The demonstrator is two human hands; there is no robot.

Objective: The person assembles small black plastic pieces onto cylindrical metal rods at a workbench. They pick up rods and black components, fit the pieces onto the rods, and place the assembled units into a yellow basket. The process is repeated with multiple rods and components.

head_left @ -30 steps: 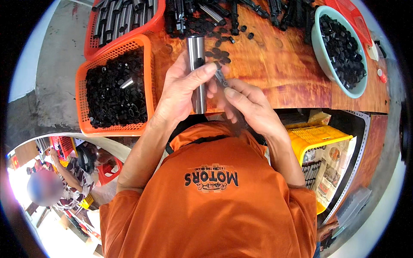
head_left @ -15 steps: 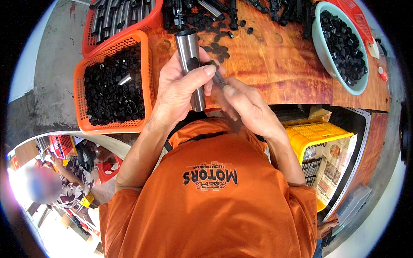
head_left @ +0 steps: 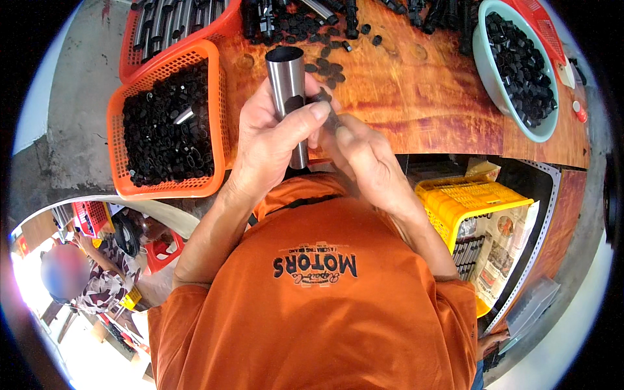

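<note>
Left hand point(head_left: 273, 140) was wrapped around a grey metal tube point(head_left: 288, 91), thumb clamped across its front, tube upright with the open end sticking out above the fingers. Right hand point(head_left: 364, 159) sat just right of it, fingertips pinched on a small black plastic piece point(head_left: 325, 97) touching the tube's side near the left thumb tip. Exact shape of the piece was too small to tell.

Orange basket point(head_left: 170, 123) full of black parts sat left of the left hand; loose black parts point(head_left: 325, 65) lay on the wooden bench point(head_left: 416, 97) just beyond both hands; a pale green bowl point(head_left: 497, 84) of more parts was well off to the right.

My read: keeping the tube steady and square, lining the piece up before pressing, and pushing straight rather than cocked would matter most. Thumb close to the joint risked a pinch.
</note>
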